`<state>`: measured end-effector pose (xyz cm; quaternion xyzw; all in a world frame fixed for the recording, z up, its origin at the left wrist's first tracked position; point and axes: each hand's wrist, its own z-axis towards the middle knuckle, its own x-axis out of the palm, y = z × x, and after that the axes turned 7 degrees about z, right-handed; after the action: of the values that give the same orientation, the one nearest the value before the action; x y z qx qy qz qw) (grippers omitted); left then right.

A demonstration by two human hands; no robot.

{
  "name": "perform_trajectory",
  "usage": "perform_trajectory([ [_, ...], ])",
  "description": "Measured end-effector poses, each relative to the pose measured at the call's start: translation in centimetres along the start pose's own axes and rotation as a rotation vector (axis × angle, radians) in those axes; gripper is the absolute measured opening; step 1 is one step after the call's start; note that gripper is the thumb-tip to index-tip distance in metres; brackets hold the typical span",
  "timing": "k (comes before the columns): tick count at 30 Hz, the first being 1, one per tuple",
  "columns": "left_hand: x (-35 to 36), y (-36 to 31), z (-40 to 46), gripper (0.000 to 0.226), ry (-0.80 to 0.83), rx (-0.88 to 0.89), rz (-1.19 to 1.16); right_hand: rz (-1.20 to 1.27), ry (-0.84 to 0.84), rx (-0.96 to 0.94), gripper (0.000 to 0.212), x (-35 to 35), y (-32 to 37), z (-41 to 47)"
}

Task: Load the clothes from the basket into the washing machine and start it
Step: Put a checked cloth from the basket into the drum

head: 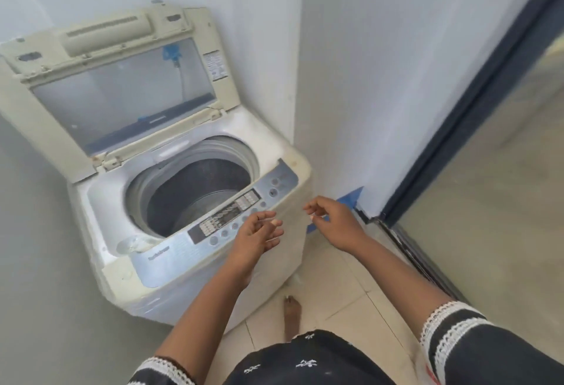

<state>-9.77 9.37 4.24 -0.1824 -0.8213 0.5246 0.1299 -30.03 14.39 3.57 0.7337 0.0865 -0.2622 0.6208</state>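
washer: top-loading washing machine (189, 232) sits in the corner, body running from 9 to 3 o'clock across the middle of the view.
lid: lid (122, 79) is up, leaning back toward the wall at 11 o'clock, so access is unobstructed.
drum: drum (195, 192) looks dark and empty from here; no clothes visible inside, though the bottom is only partly seen.
panel: control panel (232, 216) runs along the front edge, rows of round buttons plus a display strip; labels too blurred to read.
left hand: left hand (259, 238) hovers just above the panel's right half, fingers loosely curled, holding nothing.
right hand: right hand (332, 219) is off the machine's right corner at 3 o'clock, fingers lightly bent, also holding nothing.
basket: not in view, and no clothes in view either; cannot tell where it stands.
floor: tiled floor (351, 293) at 5 o'clock, a bare foot (292, 314) close to the machine base.
step: judged as the start of loading, nothing loaded yet.
how to do it well: she should bring the basket within reach first, then drop garments loosely around the drum, not as one wad, keeping the load balanced.
caution: nothing should drape over the drum rim, or the lid may not close fully.
finish: lid down flat before pressing any buttons; power first, then start.
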Motion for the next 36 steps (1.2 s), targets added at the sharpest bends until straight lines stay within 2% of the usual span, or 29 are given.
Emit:
perform_trajectory([
  [9, 11.7, 1.7, -1.5, 0.023, 0.306, -0.036, 0.182, 0.118, -0.199, 0.261, 0.034, -8.0, -8.6, -11.9],
  [13, 17.1, 4.0, -2.3, 0.022, 0.432, -0.083, 0.285, 0.183, -0.262, 0.382, 0.027, -10.3, -13.3, -17.2],
  [19, 26.5, 7.5, -4.3, 0.021, 0.572, -0.182, 0.455, 0.237, -0.248, 0.575, 0.021, -14.5, -21.2, -25.8],
  [23, 33.6, 9.6, -5.9, 0.021, 0.678, -0.225, 0.554, 0.245, -0.222, 0.666, 0.027, -18.4, -25.3, -31.2],
  [30, 44.2, 13.3, -7.3, 0.022, 0.767, -0.269, 0.700, 0.227, -0.273, 0.730, 0.023, -23.8, -32.5, -37.5],
  [36, 49.4, 15.9, -6.9, 0.019, 0.769, -0.199, 0.962, 0.244, -0.248, 0.850, 0.024, -25.9, -37.8, -39.1],
])
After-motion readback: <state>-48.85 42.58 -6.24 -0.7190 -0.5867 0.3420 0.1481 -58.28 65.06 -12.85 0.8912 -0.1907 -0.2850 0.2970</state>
